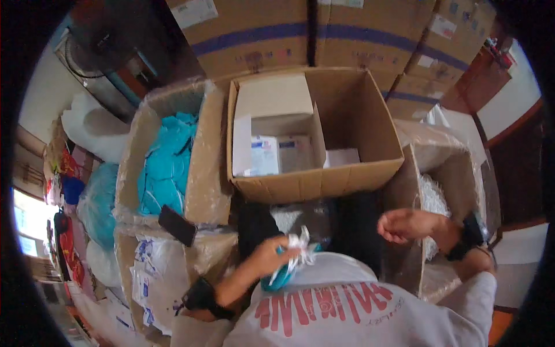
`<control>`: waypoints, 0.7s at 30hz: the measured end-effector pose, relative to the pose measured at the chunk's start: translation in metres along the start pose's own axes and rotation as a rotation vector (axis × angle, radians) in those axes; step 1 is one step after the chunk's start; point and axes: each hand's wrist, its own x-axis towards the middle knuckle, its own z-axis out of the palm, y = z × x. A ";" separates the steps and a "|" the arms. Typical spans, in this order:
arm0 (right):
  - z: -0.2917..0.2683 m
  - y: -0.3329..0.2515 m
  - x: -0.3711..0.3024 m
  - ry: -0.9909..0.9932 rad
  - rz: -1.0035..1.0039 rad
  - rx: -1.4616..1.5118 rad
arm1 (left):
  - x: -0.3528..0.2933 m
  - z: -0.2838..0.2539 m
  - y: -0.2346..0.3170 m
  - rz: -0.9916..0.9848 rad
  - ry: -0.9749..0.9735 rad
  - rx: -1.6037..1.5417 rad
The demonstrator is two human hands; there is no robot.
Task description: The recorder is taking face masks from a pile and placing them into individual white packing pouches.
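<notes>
Along the back I see brown cardboard cartons stacked up, crossed by a blue-purple band, with a dark looped cable at upper left. Down my left side I make out a large white bundle, a clear bag with teal contents, a blue item, some red fabric and a bright window. On my right, a reddish-brown piece of furniture stands near a pale wall, red things on its top too blurred to identify.
</notes>
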 end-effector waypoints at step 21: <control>0.104 -0.028 0.163 0.049 -0.793 -0.090 | 0.024 -0.061 0.062 0.180 0.424 0.105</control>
